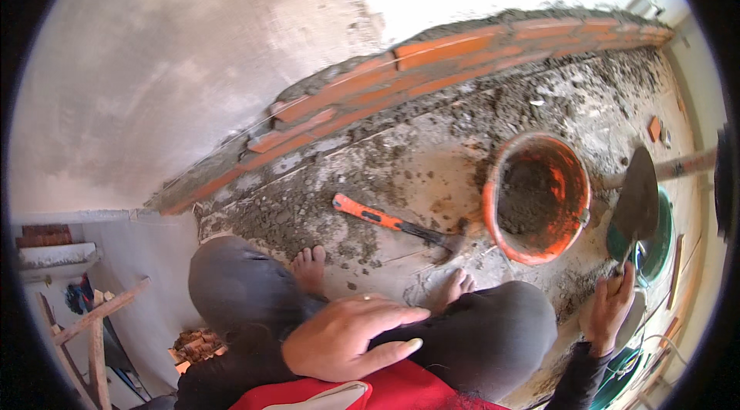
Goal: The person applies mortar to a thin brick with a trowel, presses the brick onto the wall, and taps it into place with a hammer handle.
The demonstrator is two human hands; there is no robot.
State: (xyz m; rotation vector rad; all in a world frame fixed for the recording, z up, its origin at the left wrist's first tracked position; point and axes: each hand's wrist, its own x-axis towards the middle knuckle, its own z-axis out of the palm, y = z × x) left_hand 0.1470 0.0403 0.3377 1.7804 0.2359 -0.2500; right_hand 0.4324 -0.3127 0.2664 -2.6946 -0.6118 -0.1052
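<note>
My right hand is closed round the handle of a trowel, its mortar-smeared blade pointing up and away at the right. My left hand holds nothing; it hovers over my lap with the thumb apart from the fingers. An orange bucket with grey mortar inside stands on the floor, left of the trowel. Between my feet and the wall lies a hammer with an orange and black handle. Beyond it runs a low course of orange bricks, with wet mortar along the top and a string stretched along it.
Mortar crumbs cover the floor along the bricks. Green buckets stand at the right, near a wooden pole. A brick piece lies farther off. At the lower left are wooden planks and a pile of broken bricks.
</note>
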